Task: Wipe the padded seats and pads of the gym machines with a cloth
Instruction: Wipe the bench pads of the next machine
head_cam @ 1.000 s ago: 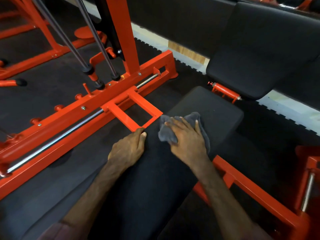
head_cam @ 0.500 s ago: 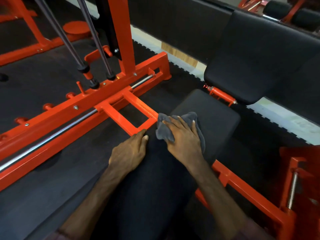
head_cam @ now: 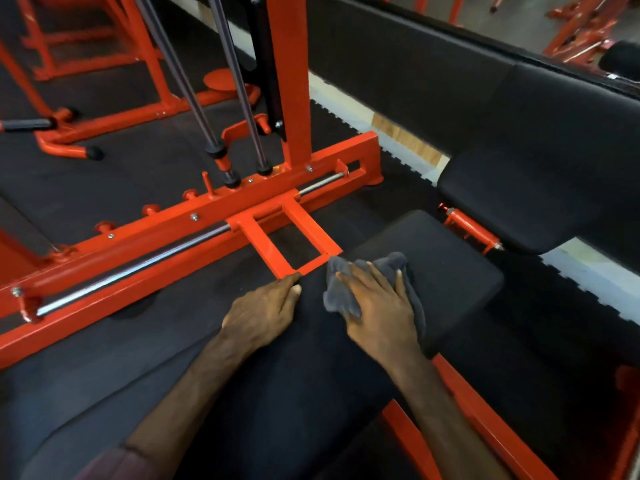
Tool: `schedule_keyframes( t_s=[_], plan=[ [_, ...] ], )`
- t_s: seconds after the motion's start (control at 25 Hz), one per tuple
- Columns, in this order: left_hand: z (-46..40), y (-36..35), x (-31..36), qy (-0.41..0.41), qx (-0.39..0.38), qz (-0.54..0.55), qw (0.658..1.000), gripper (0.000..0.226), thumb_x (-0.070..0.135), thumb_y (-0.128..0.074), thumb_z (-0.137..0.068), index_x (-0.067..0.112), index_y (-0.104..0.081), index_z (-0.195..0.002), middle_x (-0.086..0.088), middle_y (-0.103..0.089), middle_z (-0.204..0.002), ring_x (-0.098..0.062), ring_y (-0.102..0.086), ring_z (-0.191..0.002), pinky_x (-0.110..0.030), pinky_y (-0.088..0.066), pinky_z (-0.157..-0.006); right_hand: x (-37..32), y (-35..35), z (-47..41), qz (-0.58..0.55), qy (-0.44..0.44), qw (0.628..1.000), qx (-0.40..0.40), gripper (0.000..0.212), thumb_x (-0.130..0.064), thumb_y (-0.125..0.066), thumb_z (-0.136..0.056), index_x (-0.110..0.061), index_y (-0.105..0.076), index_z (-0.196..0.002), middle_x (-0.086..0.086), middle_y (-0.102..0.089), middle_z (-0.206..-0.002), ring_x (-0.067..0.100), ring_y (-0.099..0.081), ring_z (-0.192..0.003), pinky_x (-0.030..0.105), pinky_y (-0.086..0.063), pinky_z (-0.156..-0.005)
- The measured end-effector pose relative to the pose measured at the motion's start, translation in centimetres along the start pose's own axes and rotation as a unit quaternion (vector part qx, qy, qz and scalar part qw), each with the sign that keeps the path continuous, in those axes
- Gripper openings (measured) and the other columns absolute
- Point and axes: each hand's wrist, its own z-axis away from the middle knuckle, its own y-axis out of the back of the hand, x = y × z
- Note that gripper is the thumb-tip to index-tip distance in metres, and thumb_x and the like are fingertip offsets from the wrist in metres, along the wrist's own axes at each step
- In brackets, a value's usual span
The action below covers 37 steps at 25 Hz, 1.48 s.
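Barely moved, right hand (head_cam: 379,315) still presses cloth (head_cam: 398,263) flat on seat pad (head_cam: 446,271).

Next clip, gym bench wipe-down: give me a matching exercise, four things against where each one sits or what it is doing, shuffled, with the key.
1. grey cloth
2. left hand
3. chrome rod
4. black back pad

A. runs along the orange base frame
B. tilted up beyond the black padded seat
C. pressed onto the seat under the right hand
D. rests bare at the seat's left edge

Pairs: 1-C, 2-D, 3-A, 4-B
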Motion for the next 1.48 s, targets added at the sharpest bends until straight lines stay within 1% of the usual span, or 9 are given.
schedule_keyframes(
  t_s=[0.12,0.2,0.44,0.6,0.72,0.88,1.08,1.32,1.48],
  plan=[
    [-0.6,0.3,0.4,-0.002,-0.014,-0.004,1.000,0.049,0.053,-0.026,-0.111,0.039,-0.038,-0.157,0.006,-0.052,-0.159,-0.026,-0.052,-0.142,-0.046,-0.046,-0.111,0.0,-0.4,-4.5,-0.026,0.032,0.999,-0.004,0.056,-0.025,-0.067,-0.077,-0.029,-0.064,-0.133,-0.010,-0.065,-0.134,0.020,-0.056,-0.136,0.063,-0.036,-0.116],
    [-0.6,0.3,0.6,-0.003,-0.010,-0.007,1.000,0.049,0.054,-0.025,-0.111,0.039,-0.039,-0.156,0.005,-0.054,-0.157,-0.026,-0.055,-0.140,-0.045,-0.046,-0.109,1.2,0.0,-6.7,-0.010,-0.023,1.000,-0.016,0.048,-0.025,-0.058,-0.079,-0.031,-0.063,-0.127,-0.010,-0.064,-0.126,0.021,-0.058,-0.131,0.061,-0.037,-0.114],
    [-0.8,-0.2,0.2,-0.003,-0.018,0.004,1.000,0.057,0.063,-0.018,-0.106,0.041,-0.036,-0.155,0.006,-0.052,-0.158,-0.026,-0.054,-0.141,-0.047,-0.045,-0.111,-1.1,-0.1,-2.4,-0.005,-0.034,0.999,-0.011,0.063,-0.023,-0.066,-0.073,-0.030,-0.061,-0.136,-0.006,-0.060,-0.140,0.023,-0.050,-0.139,0.063,-0.032,-0.119],
    [-1.0,0.0,0.3,0.001,-0.012,-0.007,1.000,0.055,0.061,-0.020,-0.109,0.040,-0.037,-0.157,0.007,-0.051,-0.160,-0.025,-0.052,-0.143,-0.045,-0.044,-0.113,2.1,0.4,-7.1,0.003,-0.077,0.996,-0.036,0.054,-0.031,-0.047,-0.080,-0.036,-0.058,-0.132,-0.012,-0.059,-0.130,0.019,-0.053,-0.133,0.059,-0.033,-0.117],
    [0.0,-0.2,1.2,0.003,0.008,-0.017,1.000,0.053,0.059,-0.022,-0.109,0.040,-0.037,-0.157,0.012,-0.048,-0.161,-0.023,-0.052,-0.143,-0.044,-0.044,-0.113,2.1,1.1,-3.5,0.000,-0.148,0.989,0.006,0.067,-0.025,-0.069,-0.075,-0.031,-0.060,-0.140,-0.004,-0.059,-0.142,0.024,-0.051,-0.139,0.065,-0.032,-0.119],
    [-1.5,-0.6,2.1,0.003,0.018,-0.007,1.000,0.054,0.061,-0.023,-0.109,0.039,-0.040,-0.155,0.007,-0.051,-0.159,-0.026,-0.054,-0.142,-0.044,-0.045,-0.112,0.3,0.4,-2.6,-0.018,-0.039,0.999,-0.015,0.064,-0.025,-0.065,-0.073,-0.034,-0.061,-0.136,-0.011,-0.060,-0.140,0.020,-0.050,-0.140,0.063,-0.027,-0.121],
    [-3.5,-1.0,3.9,-0.008,0.015,-0.005,1.000,0.051,0.059,-0.024,-0.109,0.037,-0.042,-0.151,0.000,-0.058,-0.153,-0.030,-0.058,-0.137,-0.048,-0.047,-0.110,3.7,1.2,-5.0,-0.005,-0.124,0.992,-0.035,0.060,-0.027,-0.059,-0.078,-0.035,-0.058,-0.138,-0.010,-0.058,-0.139,0.020,-0.048,-0.141,0.062,-0.029,-0.119],
    [-3.6,-0.9,4.4,-0.012,0.029,-0.013,0.999,0.049,0.058,-0.025,-0.109,0.037,-0.043,-0.149,0.000,-0.059,-0.151,-0.030,-0.059,-0.135,-0.049,-0.048,-0.108,2.7,0.9,-3.3,-0.027,-0.061,0.998,0.009,0.065,-0.021,-0.069,-0.074,-0.034,-0.057,-0.137,-0.012,-0.062,-0.135,0.017,-0.052,-0.137,0.063,-0.029,-0.120],
    [-4.1,-0.8,5.5,-0.024,0.033,-0.019,0.999,0.048,0.058,-0.025,-0.110,0.036,-0.044,-0.148,0.001,-0.060,-0.149,-0.029,-0.060,-0.133,-0.048,-0.048,-0.105,5.2,1.5,-3.6,0.003,-0.145,0.988,-0.042,0.064,-0.027,-0.062,-0.079,-0.038,-0.054,-0.141,-0.012,-0.055,-0.145,0.018,-0.045,-0.144,0.062,-0.026,-0.121]
  ],
)
